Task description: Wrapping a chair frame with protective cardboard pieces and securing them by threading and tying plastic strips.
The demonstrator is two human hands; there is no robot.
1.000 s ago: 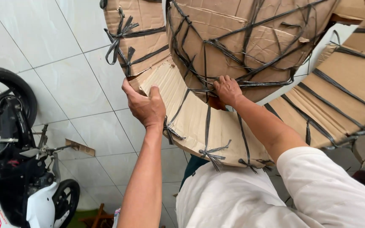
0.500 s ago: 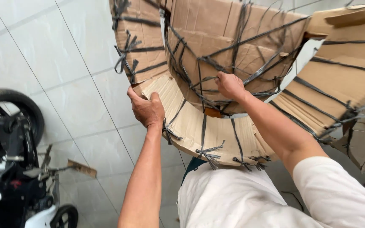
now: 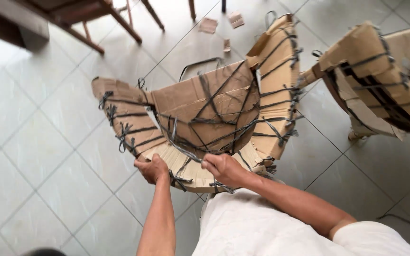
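Between both hands' fingers (image 3: pixel 210 166): strapped cardboard bundle (image 3: pixel 205 114), near edge.

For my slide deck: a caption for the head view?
Both hands, left hand and right hand, grip a strap-bound cardboard shell above the tiled floor.

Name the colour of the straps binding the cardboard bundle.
Dark grey straps, clearest in the head view.

The cardboard bundle (image 3: pixel 214 118), bound with dark straps, now sits lower in view and shows its whole curved outline, where before only its underside filled the top of the picture. The left hand (image 3: pixel 153 169) and right hand (image 3: pixel 224 169) now grip its near edge closer together. The motorbike is gone from view; wooden furniture legs (image 3: pixel 119 21) and cardboard scraps (image 3: pixel 208 25) now appear on the tiled floor (image 3: pixel 34 142).
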